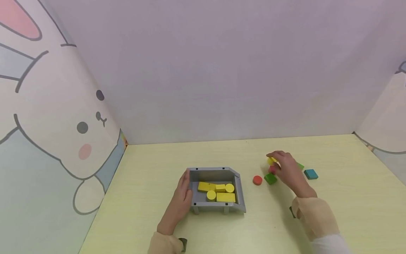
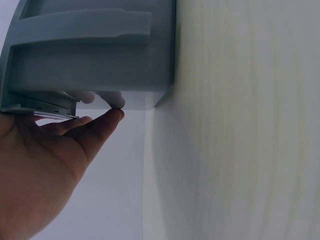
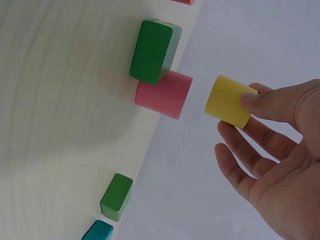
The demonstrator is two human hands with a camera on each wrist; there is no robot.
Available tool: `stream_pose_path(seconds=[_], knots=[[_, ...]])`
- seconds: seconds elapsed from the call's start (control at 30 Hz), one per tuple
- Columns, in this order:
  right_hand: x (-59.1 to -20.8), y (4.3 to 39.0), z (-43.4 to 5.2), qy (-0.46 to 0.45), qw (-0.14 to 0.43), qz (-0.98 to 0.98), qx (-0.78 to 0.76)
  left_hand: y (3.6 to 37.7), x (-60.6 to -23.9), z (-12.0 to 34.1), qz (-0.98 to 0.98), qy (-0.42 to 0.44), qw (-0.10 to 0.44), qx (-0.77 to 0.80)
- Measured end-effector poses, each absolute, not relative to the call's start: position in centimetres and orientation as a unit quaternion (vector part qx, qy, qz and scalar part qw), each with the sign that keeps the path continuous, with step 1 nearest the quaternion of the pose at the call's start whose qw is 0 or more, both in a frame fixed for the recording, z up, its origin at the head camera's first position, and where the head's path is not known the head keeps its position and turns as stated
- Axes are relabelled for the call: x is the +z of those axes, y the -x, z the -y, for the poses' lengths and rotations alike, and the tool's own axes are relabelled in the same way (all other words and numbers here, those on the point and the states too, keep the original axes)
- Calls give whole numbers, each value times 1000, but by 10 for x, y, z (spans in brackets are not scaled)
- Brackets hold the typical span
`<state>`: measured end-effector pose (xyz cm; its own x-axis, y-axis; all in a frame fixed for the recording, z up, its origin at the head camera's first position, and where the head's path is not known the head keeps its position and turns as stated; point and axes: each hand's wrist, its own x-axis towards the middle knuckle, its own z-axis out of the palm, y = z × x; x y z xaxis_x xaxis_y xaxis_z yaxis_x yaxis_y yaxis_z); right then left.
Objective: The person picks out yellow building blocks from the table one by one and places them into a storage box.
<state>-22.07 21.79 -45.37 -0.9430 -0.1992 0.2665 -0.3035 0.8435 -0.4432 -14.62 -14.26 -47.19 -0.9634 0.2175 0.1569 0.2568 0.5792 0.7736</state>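
In the head view, my left hand (image 1: pixel 182 195) rests against the left end of a grey plastic bin (image 1: pixel 209 208), its fingers extended. The left wrist view shows that hand (image 2: pixel 55 160) touching the bin's end beside the rim (image 2: pixel 45 111). Several yellow blocks (image 1: pixel 226 197) lie inside the bin. Between thumb and fingers, my right hand (image 3: pixel 280 150) pinches a yellow cylinder (image 3: pixel 229 102), held above the table. Closest to it stands a pink-red cylinder (image 3: pixel 165 95), with a green block (image 3: pixel 151 52) beside it.
A flat red disc (image 1: pixel 257 180) lies between the bin and the green block. Another green block (image 3: pixel 117 195) and a teal block (image 1: pixel 311 174) are to the right. The pale wooden table (image 1: pixel 142 173) meets a curtain-like backdrop (image 1: pixel 222 88) behind.
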Motion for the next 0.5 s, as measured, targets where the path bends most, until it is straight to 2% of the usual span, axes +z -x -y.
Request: stream_pose_path(seconds=[0.5], knots=[[-452, 210, -197, -179, 146, 946, 228, 145, -470, 143, 888, 133, 23, -439]])
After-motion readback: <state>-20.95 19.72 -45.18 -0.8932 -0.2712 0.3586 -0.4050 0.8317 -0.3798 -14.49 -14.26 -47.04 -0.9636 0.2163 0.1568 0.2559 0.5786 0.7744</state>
